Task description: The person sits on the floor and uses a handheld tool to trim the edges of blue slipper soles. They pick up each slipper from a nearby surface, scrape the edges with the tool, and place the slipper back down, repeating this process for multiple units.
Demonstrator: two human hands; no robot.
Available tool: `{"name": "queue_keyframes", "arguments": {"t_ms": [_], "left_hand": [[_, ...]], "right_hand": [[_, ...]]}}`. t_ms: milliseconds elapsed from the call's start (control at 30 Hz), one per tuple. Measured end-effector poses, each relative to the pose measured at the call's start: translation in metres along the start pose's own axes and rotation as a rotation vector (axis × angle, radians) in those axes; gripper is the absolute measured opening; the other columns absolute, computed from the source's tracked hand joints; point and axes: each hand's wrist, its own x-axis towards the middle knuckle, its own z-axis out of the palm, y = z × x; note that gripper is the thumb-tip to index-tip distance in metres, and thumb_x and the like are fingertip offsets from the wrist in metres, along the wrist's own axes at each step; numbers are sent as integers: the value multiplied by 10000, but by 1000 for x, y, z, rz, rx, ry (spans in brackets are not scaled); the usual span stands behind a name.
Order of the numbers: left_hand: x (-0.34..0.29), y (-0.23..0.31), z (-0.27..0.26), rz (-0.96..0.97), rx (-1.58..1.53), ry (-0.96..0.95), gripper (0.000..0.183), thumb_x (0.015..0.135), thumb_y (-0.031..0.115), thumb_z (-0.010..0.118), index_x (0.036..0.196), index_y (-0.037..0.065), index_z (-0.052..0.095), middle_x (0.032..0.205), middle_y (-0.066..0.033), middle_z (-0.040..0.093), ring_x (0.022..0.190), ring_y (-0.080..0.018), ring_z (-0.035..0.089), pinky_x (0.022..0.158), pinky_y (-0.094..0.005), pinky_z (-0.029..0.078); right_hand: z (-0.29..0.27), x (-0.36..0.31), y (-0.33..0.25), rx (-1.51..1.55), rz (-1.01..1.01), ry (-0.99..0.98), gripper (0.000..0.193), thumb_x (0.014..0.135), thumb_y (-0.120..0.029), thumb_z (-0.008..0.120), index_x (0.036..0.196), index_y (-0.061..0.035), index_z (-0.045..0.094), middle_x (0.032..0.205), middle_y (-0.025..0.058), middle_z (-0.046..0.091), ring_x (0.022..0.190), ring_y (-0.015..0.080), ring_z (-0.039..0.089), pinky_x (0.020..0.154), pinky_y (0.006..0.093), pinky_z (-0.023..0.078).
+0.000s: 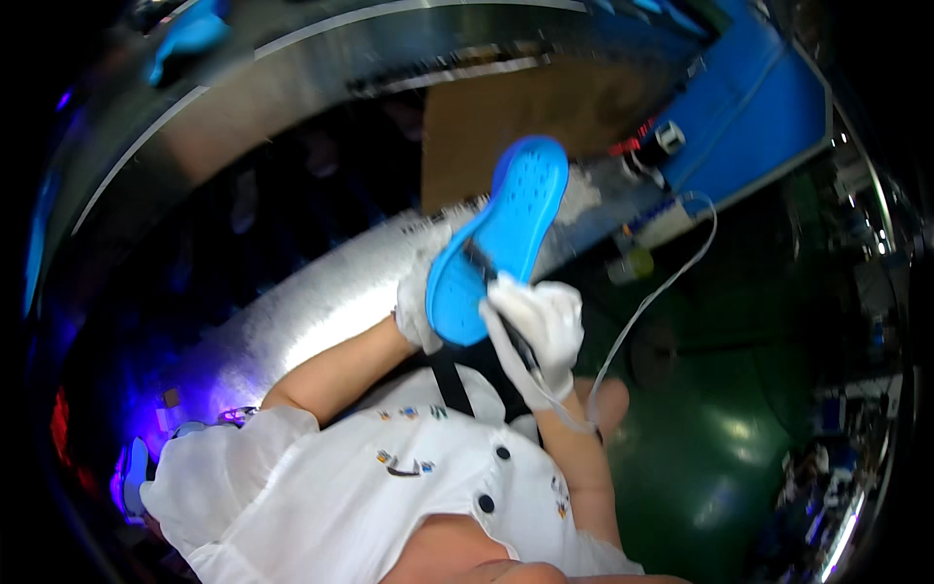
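A bright blue shoe sole [532, 200], dotted with small holes toward its far end, is held up at a tilt in front of me. My left hand [416, 304], in a white glove, grips it along its left edge near the heel; most of those fingers are hidden behind it. White-gloved too, my right hand [540, 326] is closed round a slim dark tool, perhaps a brush [478, 255], whose blurred tip lies over the middle of the sole. A pale cable [637, 313] runs to my right wrist.
Beyond the sole run a metal ledge [321, 273] and a brown board [545, 107]. Several soles sit dimly in the dark recess at the left. A blue panel [759, 88] and a small device with red lit digits [632, 138] stand at the far right. Green floor [700, 438] shows at the right.
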Motion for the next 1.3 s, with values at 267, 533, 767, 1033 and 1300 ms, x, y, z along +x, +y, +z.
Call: {"name": "queue_keyframes", "arguments": {"t_ms": [267, 533, 767, 1033, 1300], "left_hand": [[-97, 146, 74, 248, 358, -531, 899, 907, 723, 394, 1513, 64, 322, 1358, -318, 492, 1113, -432, 574, 878, -549, 542], [-129, 356, 177, 975, 1018, 125, 661, 998, 385, 483, 1500, -12, 318, 1467, -267, 438, 1352, -347, 453, 1040, -436, 482], [-250, 452, 77, 1429, 2125, 1187, 494, 968, 386, 535, 1301, 27, 594, 1255, -133, 648, 1160, -302, 610, 1012, -399, 457], [-416, 483, -25, 345, 2324, 2126, 409, 998, 317, 440, 1179, 5, 633, 1261, -236, 609, 1207, -388, 575, 990, -478, 485], [-503, 538, -56, 207, 2199, 2319, 355, 971, 335, 539, 1083, 29, 681, 1144, -236, 660, 1081, -406, 640, 885, -481, 525]], "right_hand": [[-32, -27, -6, 860, 423, 319, 278, 889, -128, 698, 1086, 17, 565, 944, 153, 637, 845, 238, 591, 757, 339, 519], [-5, -21, -9, 979, 468, 99, 259, 833, 19, 719, 1068, 48, 615, 973, 132, 663, 786, 131, 596, 730, 228, 478], [-6, -39, -3, 934, 662, 41, 276, 838, 10, 746, 1086, 64, 640, 1046, 108, 669, 904, 142, 637, 823, 250, 508], [-1, -40, -12, 884, 668, -14, 252, 836, 21, 729, 1073, 51, 647, 969, 67, 647, 860, 121, 628, 780, 242, 507], [-5, -43, -11, 900, 692, -19, 234, 847, 14, 721, 1070, 40, 653, 922, 48, 629, 825, 113, 623, 748, 227, 499]]}}
